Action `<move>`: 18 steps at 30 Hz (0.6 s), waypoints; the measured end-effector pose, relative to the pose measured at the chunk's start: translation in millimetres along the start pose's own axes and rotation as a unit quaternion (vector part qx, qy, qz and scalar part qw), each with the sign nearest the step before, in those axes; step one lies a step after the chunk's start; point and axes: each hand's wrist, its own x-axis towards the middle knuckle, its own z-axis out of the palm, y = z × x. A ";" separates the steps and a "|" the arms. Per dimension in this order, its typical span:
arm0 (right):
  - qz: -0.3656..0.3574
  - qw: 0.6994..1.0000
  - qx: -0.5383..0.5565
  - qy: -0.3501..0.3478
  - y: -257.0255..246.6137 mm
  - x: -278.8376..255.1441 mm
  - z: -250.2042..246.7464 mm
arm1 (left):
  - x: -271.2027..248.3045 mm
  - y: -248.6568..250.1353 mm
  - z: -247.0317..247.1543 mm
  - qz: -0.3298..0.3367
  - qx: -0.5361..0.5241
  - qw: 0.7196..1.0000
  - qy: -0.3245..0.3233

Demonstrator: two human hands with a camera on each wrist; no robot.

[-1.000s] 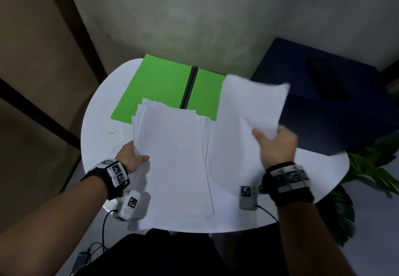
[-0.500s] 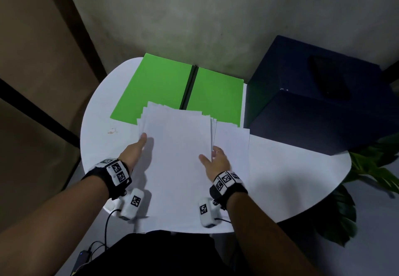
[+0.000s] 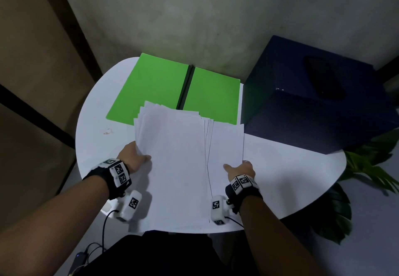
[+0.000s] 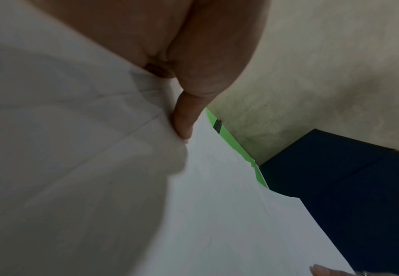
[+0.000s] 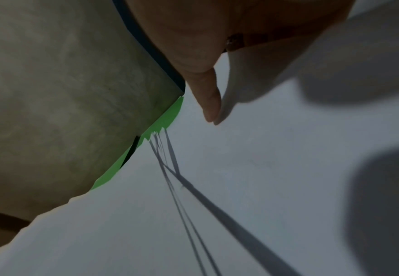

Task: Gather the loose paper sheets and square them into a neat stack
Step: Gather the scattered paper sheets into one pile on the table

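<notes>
**Paper sheets held at both side edges, stack not yet squared**

The paper sheets lie on the white round table, at its near edge, with their near ends reaching that edge. The far ends overlap the near edge of the open green folder, which lies at the far edge of the table. The sheets are fanned: several offset corners show at the far left, and several long edges show to the right of the top sheet. One sheet projects further right than the others.

The left hand grips the left edge of the sheets. The thumb lies on top of the paper; the fingers go under the edge and are hidden, so their curl cannot be told.

The right hand grips the right edge of the projecting sheet. Its thumb rests on the upper face, pointing inward; the other fingers are hidden beneath the paper.

A dark blue box stands at the far right edge of the table, just beside the folder. A green plant shows beyond the right edge of the table
</notes>
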 end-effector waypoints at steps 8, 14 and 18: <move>0.030 0.998 -0.027 -0.042 -5.1 7.2 4.2 | -4.0 -2.7 -2.1 -0.006 -0.009 1.000 -0.003; -0.003 0.996 0.059 -0.063 -11.6 1.7 8.5 | -6.6 -2.0 -4.0 0.001 -0.002 1.000 0.006; -0.124 0.989 0.041 0.064 -22.3 -5.4 -40.3 | -4.2 -6.0 -11.6 -0.003 0.001 1.000 0.012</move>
